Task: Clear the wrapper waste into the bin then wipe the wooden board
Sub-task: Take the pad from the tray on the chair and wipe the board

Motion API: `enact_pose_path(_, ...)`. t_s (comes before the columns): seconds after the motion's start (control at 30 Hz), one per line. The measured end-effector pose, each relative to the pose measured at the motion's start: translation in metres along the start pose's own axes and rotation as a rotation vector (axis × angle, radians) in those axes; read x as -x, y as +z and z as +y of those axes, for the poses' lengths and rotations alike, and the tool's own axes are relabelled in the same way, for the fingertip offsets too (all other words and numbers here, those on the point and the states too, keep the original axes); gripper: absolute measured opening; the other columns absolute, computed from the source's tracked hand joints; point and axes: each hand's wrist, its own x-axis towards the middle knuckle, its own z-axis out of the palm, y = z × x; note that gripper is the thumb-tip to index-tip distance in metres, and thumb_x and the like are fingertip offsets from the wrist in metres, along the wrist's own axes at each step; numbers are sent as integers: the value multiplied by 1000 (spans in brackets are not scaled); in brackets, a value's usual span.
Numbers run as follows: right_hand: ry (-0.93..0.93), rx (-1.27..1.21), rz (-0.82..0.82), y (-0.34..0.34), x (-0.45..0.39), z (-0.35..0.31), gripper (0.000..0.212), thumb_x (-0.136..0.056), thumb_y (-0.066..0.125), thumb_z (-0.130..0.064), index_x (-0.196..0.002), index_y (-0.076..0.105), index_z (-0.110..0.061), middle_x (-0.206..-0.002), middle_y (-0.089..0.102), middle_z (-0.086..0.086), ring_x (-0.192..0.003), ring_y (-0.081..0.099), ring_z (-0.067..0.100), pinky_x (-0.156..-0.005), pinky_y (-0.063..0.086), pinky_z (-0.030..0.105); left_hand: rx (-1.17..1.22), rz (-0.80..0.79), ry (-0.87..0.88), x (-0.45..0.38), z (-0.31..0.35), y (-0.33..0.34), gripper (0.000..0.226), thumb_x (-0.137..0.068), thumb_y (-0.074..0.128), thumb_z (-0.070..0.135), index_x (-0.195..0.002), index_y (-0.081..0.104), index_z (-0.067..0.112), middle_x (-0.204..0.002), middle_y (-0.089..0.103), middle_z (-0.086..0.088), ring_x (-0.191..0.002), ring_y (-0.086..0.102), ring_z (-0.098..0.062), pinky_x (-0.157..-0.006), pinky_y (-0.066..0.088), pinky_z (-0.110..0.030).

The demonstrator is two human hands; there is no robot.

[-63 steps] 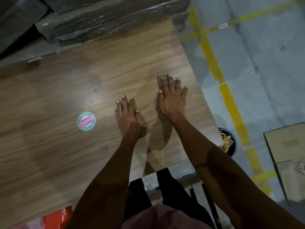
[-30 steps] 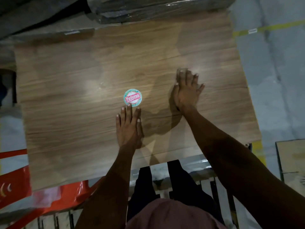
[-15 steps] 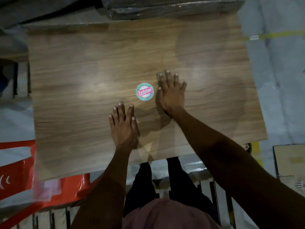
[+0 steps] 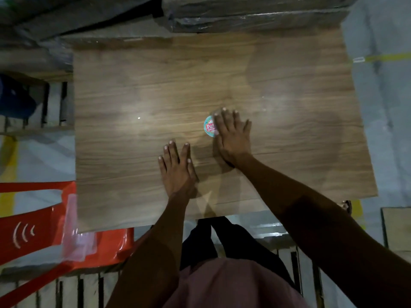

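Note:
The wooden board (image 4: 138,85) fills the middle of the head view, bare apart from a round teal-and-pink sticker (image 4: 209,127) near its centre. My right hand (image 4: 232,136) lies flat on the board with straight fingers, its edge covering the sticker's right part. My left hand (image 4: 176,167) rests flat on the board, palm down, nearer me and left of the sticker. Neither hand holds anything. No cloth and no wrappers show on the board.
A red plastic chair (image 4: 33,230) with a clear plastic piece (image 4: 75,241) on it stands at the board's near left corner. Wrapped dark bundles (image 4: 244,16) lie along the far edge. Grey floor with yellow tape (image 4: 389,57) lies to the right; a cardboard piece (image 4: 398,227) sits at right.
My right hand has slid left over the board until it overlaps the sticker. My left hand has stayed flat near the front, shifting only slightly.

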Motion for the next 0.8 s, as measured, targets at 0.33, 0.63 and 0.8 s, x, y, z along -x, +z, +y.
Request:
enact_pose_path(0.33,352,-83,92,-7,-16,12,64,-104,31,-38,-164,13,-27,-173,6,3,-157,6,39,-120,7,66,-2,19,-11,0,4,5,57,-103,33,31,-159,23,33,-171,4,-12,-158,3,-32,-126,2,-52)
enact_pose_path(0.63,269,-40,171,14,-4,-24,66,-98,34,-42,-162,24,-27,-170,21,4,-154,21,39,-121,19,63,-70,-38,145,-5,-38,-9,56,-106,32,37,-160,23,29,-171,9,-9,-158,7,-31,-126,7,-50)
enact_pose_path(0.8,592,-155,209,15,-18,-63,64,-102,28,-43,-163,18,-28,-172,14,4,-157,11,38,-122,9,66,-115,-69,204,-18,-87,-21,58,-106,25,46,-161,15,32,-171,4,-7,-158,2,-30,-127,4,-49)
